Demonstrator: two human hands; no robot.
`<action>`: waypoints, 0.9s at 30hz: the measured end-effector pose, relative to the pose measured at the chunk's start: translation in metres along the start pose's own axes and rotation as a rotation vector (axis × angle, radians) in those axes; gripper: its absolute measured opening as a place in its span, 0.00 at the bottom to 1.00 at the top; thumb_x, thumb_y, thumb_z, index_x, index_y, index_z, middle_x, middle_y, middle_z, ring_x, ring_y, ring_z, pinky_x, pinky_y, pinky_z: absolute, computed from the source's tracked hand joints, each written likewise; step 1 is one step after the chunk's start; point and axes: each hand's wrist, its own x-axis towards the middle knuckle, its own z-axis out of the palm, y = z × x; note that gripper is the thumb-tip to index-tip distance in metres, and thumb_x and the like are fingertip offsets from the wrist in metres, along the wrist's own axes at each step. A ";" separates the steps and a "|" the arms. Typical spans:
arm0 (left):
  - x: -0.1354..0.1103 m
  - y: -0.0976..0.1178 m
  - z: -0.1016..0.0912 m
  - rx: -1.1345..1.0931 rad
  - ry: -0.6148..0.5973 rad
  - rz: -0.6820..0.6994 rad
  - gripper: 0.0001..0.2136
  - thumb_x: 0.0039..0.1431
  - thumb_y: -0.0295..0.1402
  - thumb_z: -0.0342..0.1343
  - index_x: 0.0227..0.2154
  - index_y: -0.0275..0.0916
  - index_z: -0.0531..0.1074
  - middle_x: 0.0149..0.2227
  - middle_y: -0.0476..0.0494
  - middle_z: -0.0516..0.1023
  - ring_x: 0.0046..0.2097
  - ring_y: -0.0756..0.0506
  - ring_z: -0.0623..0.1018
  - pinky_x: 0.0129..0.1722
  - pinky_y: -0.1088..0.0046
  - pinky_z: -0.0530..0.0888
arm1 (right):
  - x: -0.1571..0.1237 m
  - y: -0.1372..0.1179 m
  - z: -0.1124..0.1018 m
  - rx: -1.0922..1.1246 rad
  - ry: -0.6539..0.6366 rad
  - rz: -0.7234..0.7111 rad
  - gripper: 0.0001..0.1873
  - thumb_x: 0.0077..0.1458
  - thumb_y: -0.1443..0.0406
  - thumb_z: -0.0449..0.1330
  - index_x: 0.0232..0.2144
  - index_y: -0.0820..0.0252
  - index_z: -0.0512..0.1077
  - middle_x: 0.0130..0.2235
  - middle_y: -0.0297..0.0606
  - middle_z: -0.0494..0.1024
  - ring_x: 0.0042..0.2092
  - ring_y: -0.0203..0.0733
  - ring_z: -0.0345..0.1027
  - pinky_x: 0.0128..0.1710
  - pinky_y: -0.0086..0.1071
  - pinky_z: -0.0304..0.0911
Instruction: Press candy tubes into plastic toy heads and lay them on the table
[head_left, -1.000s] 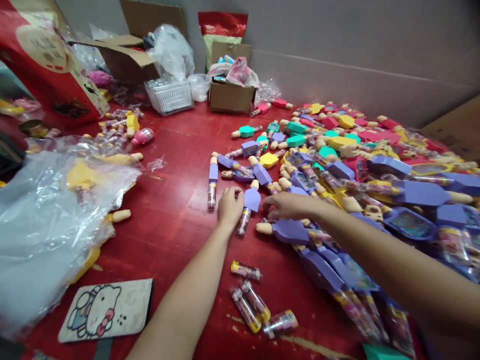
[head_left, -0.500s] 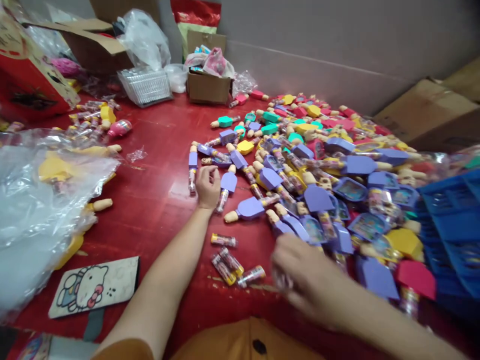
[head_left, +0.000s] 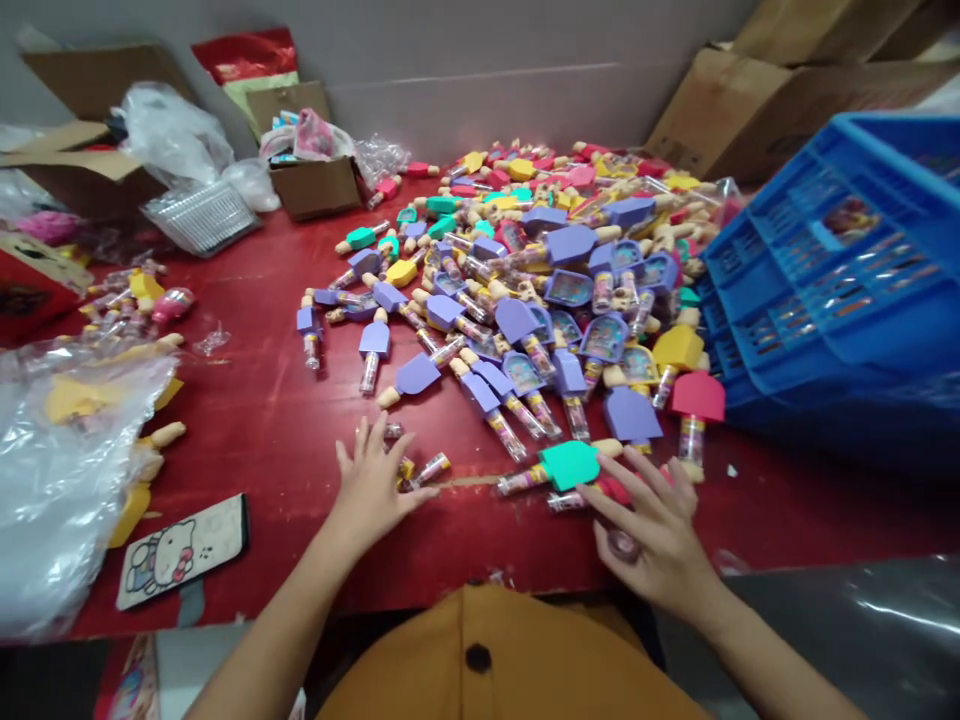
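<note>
Since the earlier frame, both hands had drawn back toward the near table edge, and a blue crate (head_left: 832, 280) had come fully into view beside the toy pile (head_left: 525, 270) on the red table (head_left: 247, 530). Left hand (head_left: 373, 485): fingers spread wide, empty, just beside loose candy tubes (head_left: 424, 470). Right hand (head_left: 652, 535): fingers spread, near a teal paddle toy (head_left: 570, 465); any grip could not be told.

The lilac paddle toys (head_left: 417, 373) have a matt finish and glossy clear plastic tubes (head_left: 368, 372); the bench (head_left: 255, 450) is glossy red paint, scuffed rough; the crate (head_left: 825, 280) at right is smooth blue plastic, the far carton (head_left: 315, 188) matt brown cardboard.
</note>
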 end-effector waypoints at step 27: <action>-0.090 0.005 0.040 -0.056 0.613 -0.051 0.10 0.48 0.32 0.52 0.35 0.37 0.65 0.41 0.39 0.69 0.46 0.43 0.69 0.48 0.63 0.67 | 0.065 -0.094 0.057 1.343 0.000 0.373 0.15 0.52 0.60 0.54 0.40 0.59 0.72 0.49 0.44 0.70 0.52 0.47 0.61 0.54 0.45 0.56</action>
